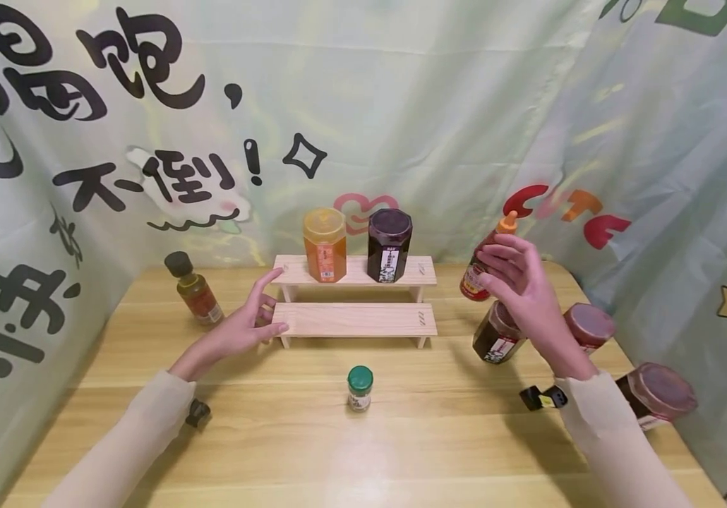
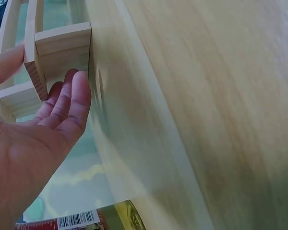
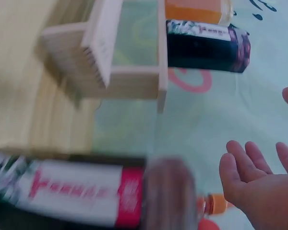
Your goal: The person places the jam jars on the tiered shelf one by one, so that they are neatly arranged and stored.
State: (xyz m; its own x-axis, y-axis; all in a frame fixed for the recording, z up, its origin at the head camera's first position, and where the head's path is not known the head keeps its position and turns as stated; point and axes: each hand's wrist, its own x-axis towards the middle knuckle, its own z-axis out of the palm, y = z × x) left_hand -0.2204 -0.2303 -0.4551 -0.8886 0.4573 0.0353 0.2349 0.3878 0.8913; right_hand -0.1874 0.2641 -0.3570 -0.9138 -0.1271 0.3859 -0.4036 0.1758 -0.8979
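My left hand (image 1: 245,324) grips the left end of a two-tier wooden rack (image 1: 353,321), thumb on the lower board and the other fingers around its end. On the upper board stand an orange-coloured jar (image 1: 325,247) and a dark purple jar (image 1: 389,247). My right hand (image 1: 522,282) hovers to the right, fingers loosely bent and holding nothing. In the head view it overlaps a red sauce bottle (image 1: 474,282) with an orange nozzle cap. Below that hand is a dark jar (image 1: 497,342), blurred in the right wrist view, where its label (image 3: 77,191) fills the lower left.
An oil bottle (image 1: 198,296) with a black cap stands left of the rack. In front is a small green-capped shaker (image 1: 360,388). Two more jars, one farther back (image 1: 589,328) and one nearer (image 1: 658,395), stand along the right edge. A printed cloth (image 1: 440,127) hangs behind the table.
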